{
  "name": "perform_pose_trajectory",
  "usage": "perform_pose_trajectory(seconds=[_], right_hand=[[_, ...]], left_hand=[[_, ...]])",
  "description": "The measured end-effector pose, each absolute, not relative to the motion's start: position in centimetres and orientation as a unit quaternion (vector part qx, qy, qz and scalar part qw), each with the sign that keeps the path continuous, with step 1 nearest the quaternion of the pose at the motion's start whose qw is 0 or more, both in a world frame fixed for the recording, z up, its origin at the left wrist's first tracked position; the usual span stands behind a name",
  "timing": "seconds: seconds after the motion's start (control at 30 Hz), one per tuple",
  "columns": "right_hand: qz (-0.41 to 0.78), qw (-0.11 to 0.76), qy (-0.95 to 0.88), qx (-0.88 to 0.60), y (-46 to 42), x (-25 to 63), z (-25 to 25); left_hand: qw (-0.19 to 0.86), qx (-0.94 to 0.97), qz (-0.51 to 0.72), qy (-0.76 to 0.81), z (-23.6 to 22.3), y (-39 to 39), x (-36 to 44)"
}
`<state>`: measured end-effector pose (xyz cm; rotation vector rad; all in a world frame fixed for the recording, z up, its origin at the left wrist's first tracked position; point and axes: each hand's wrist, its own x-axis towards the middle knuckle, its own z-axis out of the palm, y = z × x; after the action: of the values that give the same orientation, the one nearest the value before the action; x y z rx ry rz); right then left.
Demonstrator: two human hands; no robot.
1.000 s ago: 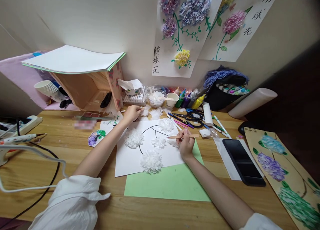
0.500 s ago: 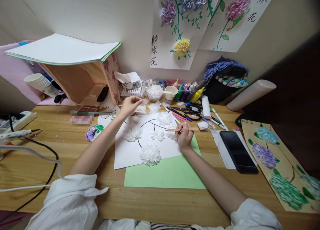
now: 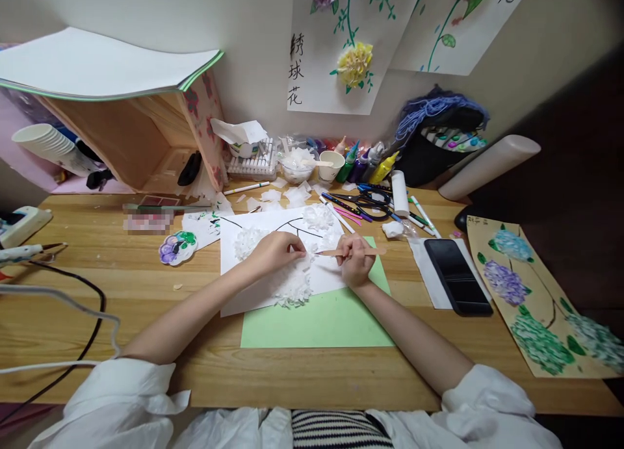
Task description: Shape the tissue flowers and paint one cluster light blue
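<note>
My right hand (image 3: 357,259) is closed around a flat wooden craft stick (image 3: 376,251), whose tip points left. Just left of that tip, my left hand (image 3: 279,249) has thumb and fingers pinched together; whatever lies between them is too small to make out. Both hands are above a white sheet (image 3: 234,286) with black branch lines. Ruffled white paper flowers are on the sheet: one at the upper right (image 3: 318,216), one at the left (image 3: 246,241) and one near the lower edge (image 3: 295,290). Others are partly hidden by my hands. Green paper (image 3: 316,329) lies underneath.
Behind the sheet are white paper scraps (image 3: 297,194), a bowl of paper pieces (image 3: 296,166), a paper cup (image 3: 331,166), paint bottles (image 3: 348,163) and black scissors (image 3: 370,205). A phone (image 3: 457,277) lies at right, a paint palette (image 3: 178,247) at left. Cables (image 3: 97,319) cross the left side.
My left hand has come from the paper scraps at the back down and right to the craft stick's tip. The right hand still grips the stick. The view has tilted down slightly.
</note>
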<state>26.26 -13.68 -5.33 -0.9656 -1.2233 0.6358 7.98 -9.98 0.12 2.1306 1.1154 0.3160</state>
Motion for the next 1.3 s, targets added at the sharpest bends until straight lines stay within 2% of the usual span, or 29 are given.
perform_pose_trajectory(seconds=[0.13, 0.47, 0.6, 0.73, 0.9, 1.3], right_hand=[[0.263, 0.607, -0.631, -0.406, -14.4, 26.0, -5.6], [0.19, 0.491, -0.747, -0.407, -14.2, 25.7, -4.8], [0.175, 0.476, -0.747, -0.43, -14.2, 25.7, -4.8], [0.175, 0.459, -0.741, -0.457, -14.1, 25.5, -4.8], [0.191, 0.442, -0.729, -0.486, -13.6, 25.0, -4.5], [0.182, 0.481, -0.714, -0.475, -14.2, 25.4, -5.4]], left_hand=[[0.29, 0.844, 0.123, 0.435, -0.3, -9.8, 8.1], [0.264, 0.853, 0.127, 0.433, -0.8, -9.5, 8.2], [0.22, 0.843, 0.134, 0.473, -0.3, -8.7, 7.2], [0.171, 0.833, 0.078, 0.52, -0.2, -7.8, 6.0], [0.159, 0.842, 0.034, 0.515, -0.4, -7.5, 5.6], [0.137, 0.849, 0.008, 0.51, 0.1, -7.7, 6.3]])
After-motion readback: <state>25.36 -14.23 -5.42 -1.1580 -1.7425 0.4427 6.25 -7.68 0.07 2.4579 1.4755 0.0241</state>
